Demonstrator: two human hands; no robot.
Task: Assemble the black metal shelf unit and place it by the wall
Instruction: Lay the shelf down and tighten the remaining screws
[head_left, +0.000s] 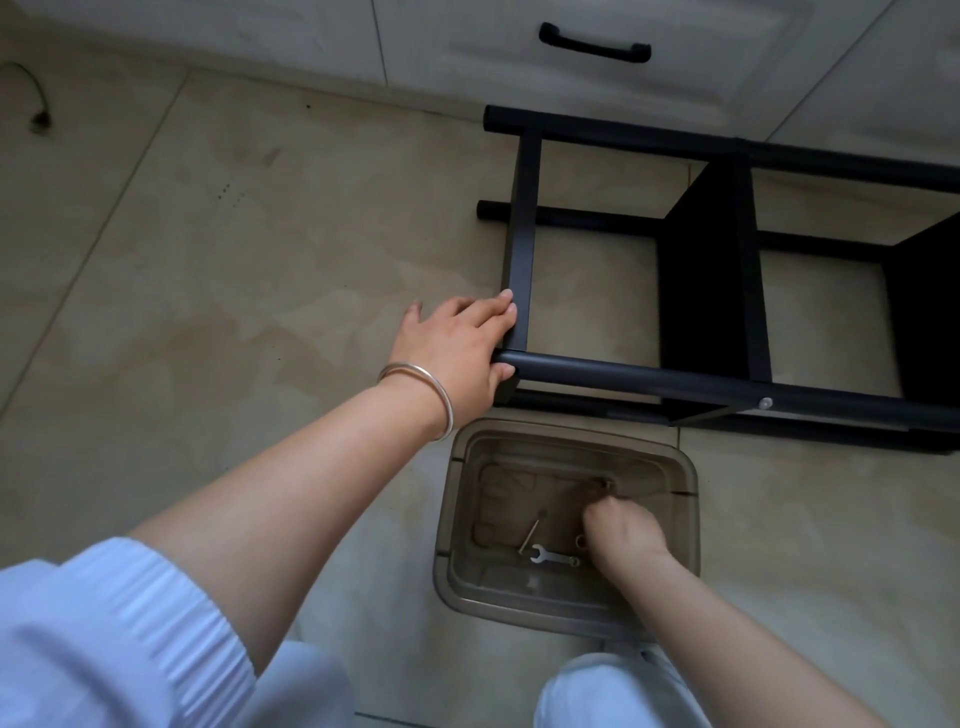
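A: Shelf (727, 291), right of frame, lying on floor. Likely stiff, fairly heavy steel.
B: Left hand (457, 353) curled round corner post. Right hand (621, 530), lower centre in bin (685, 499), grip unclear. Best held by posts.

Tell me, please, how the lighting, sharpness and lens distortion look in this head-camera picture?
Head view: dim, soft daylight with no glare; the shelf unit panels are crushed to black; wide-angle bending curves the cabinet line and floor joints; the right hand in the tinted bin is slightly blurred, while the left hand looks sharp.
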